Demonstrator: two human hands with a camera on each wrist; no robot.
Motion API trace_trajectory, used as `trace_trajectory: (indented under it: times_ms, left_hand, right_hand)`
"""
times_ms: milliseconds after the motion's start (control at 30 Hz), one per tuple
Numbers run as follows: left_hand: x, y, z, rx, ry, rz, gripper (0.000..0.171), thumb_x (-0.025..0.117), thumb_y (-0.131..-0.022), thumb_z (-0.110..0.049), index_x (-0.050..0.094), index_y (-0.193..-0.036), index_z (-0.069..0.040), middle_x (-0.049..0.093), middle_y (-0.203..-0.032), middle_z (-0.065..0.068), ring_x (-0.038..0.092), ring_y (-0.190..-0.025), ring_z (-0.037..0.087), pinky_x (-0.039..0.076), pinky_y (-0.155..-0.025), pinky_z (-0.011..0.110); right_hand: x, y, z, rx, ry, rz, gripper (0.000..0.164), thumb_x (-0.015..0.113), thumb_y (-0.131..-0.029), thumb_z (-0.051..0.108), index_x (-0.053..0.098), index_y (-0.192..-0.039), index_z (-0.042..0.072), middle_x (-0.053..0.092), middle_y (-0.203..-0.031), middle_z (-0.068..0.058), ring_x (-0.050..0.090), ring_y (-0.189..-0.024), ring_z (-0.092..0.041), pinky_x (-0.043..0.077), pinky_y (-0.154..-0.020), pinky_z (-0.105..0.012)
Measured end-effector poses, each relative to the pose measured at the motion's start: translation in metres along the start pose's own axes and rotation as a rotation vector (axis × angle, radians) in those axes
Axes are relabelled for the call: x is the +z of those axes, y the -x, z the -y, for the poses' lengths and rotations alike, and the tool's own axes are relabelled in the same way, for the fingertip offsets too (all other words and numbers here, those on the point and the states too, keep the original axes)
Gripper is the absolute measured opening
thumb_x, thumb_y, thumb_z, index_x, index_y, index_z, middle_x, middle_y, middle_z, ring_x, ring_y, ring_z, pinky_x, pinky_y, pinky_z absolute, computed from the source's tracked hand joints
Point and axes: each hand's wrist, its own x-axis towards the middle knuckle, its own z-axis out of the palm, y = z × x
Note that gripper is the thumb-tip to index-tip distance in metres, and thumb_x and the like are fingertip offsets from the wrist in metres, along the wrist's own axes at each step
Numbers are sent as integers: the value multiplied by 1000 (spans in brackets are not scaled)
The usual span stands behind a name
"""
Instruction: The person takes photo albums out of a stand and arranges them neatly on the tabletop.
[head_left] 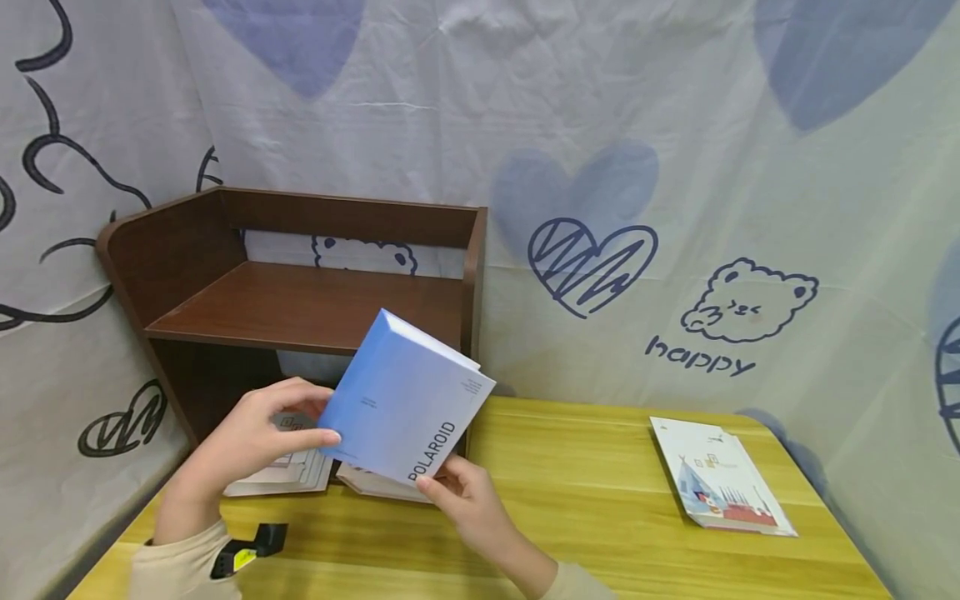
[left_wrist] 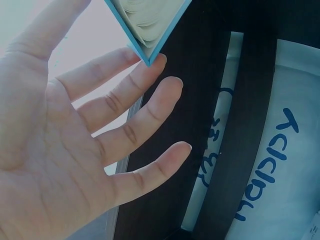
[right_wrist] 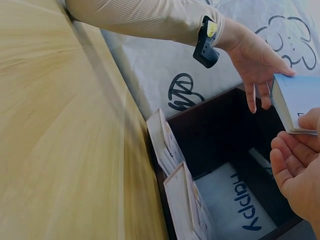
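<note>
Both left grip (head_left: 262, 427) and right grip (head_left: 474, 505) pinch the blue book (head_left: 397, 408) at separate edges.

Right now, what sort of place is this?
Probably a desk corner, perhaps a staged one: a wooden table, a brown shelf standing on it, and wrinkled printed cloth hanging behind both.

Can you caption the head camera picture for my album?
Left hand and right hand hold a blue POLAROID book before a brown desktop shelf.
</note>
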Motion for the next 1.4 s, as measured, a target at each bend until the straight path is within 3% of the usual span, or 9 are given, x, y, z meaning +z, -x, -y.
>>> trace_trajectory:
  times_ms: [333,667,1000,1400]
  left_hand:
    - [7,-4,-5,-12,29,29,39,78,-82,-36,68,-117,-23,65,-102,-7,60,-89,3,48,-71,25]
    - [19,-9,-13,14,-12,34,41,78,-80,-41,69,-115,-22,64,-97,-11,59,-87,4,51,-76,29]
    - [31,-12,-21,22,-31,52,42,77,-79,-46,70,-112,-23,62,-95,-12,55,-87,5,50,-75,29]
    - [41,-14,-29,25,-20,93,43,75,-79,-49,69,-112,-21,60,-95,-11,55,-89,11,48,-72,27]
  right_hand:
    - [-6,9,0,16,11,4,34,59,-95,9,58,-124,-9,62,-124,-29,62,-98,2,55,-86,-21]
    - [-16,19,-5,43,52,-7,32,60,-95,10,59,-120,-9,64,-119,-28,65,-99,-6,55,-86,-22]
    - [-28,29,-6,34,65,4,33,58,-96,10,58,-122,-9,63,-121,-29,63,-97,0,56,-85,-25]
    - [-39,40,-5,72,73,12,34,58,-97,12,57,-125,-8,62,-124,-27,64,-102,-1,56,-89,-29]
